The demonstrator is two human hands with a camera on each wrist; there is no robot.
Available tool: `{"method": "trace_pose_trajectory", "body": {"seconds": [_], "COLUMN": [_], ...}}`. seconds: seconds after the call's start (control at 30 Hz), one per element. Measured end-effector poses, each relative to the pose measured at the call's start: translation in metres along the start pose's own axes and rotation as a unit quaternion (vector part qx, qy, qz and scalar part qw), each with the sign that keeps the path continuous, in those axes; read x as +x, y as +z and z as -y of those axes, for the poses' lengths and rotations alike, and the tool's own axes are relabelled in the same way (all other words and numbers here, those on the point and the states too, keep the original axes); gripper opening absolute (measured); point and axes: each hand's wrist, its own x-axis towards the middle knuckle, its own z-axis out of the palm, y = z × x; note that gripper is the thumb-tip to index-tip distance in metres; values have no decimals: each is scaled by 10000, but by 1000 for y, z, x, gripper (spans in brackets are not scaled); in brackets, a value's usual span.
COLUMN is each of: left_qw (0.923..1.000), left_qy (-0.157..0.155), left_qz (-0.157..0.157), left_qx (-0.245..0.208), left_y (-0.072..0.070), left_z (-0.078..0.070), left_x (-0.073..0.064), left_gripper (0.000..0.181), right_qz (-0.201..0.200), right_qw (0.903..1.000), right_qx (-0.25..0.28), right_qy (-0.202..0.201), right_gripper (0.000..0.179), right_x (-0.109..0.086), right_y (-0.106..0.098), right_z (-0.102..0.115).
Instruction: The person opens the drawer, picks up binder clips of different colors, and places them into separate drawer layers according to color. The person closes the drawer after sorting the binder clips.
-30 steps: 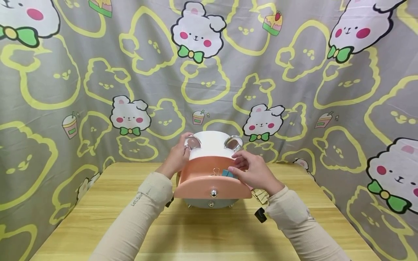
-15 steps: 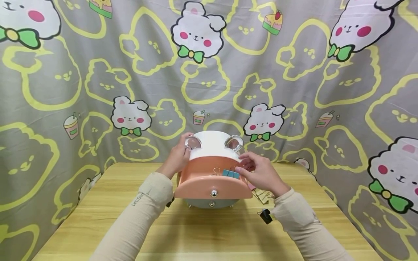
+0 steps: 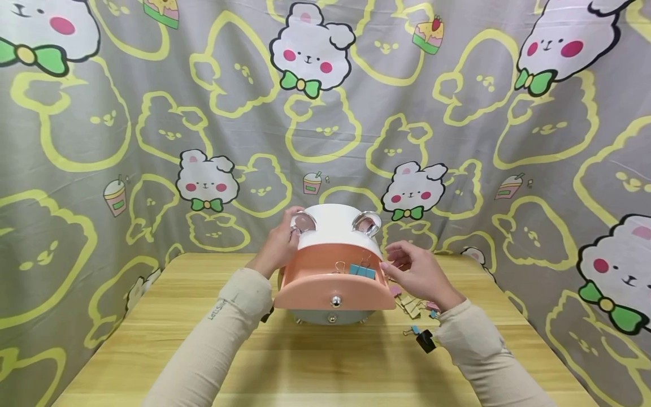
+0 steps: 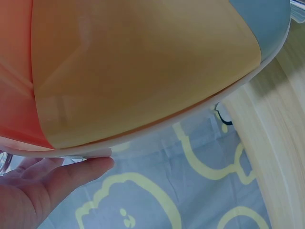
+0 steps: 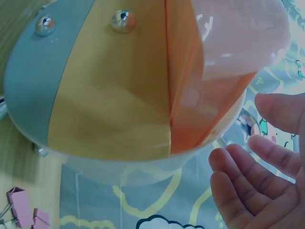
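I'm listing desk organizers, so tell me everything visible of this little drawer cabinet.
The drawer cabinet stands on the table, its rounded white shell glossy and plastic-looking, with two silvery ears at the top and silvery feet. Its front has three drawers with round shiny knobs: the orange drawer on top is pulled out, with a blue binder clip inside; the yellow drawer and the blue-grey drawer below are closed. The person's left hand touches its side beside one ear.

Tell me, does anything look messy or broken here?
A little messy: the pink clips and yellow clips lie loose on the table, outside the open drawer, while the wide blue clip sits inside it. I see nothing broken.
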Motion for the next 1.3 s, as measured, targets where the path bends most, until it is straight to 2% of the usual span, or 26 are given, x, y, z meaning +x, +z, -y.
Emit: {"method": "trace_pose_trajectory", "body": {"seconds": [0.17, 0.43, 1.03, 1.3], "left_qw": [9999, 9998, 9995, 9999], "left_qy": [83, -144, -265, -82], "left_qz": [-85, 102, 172, 49], "left_qx": [-12, 14, 11, -74], "left_y": [-1, 0, 1, -1], "left_z": [-3, -4, -3, -1], "left_x": [-3, -2, -2, -2], "left_gripper": [45, 46, 45, 52], "right_qz": [-33, -42, -9, 69], "right_qw": [9999, 9996, 9975, 9949], "right_qx": [-6, -118, -273, 23], "right_qy": [149, 235, 657, 1008], "right_gripper": [32, 35, 35, 39], "right_x": [-4, -11, -26, -30], "right_y": [-2, -1, -1, 0], "right_z": [-10, -27, -60, -70]}}
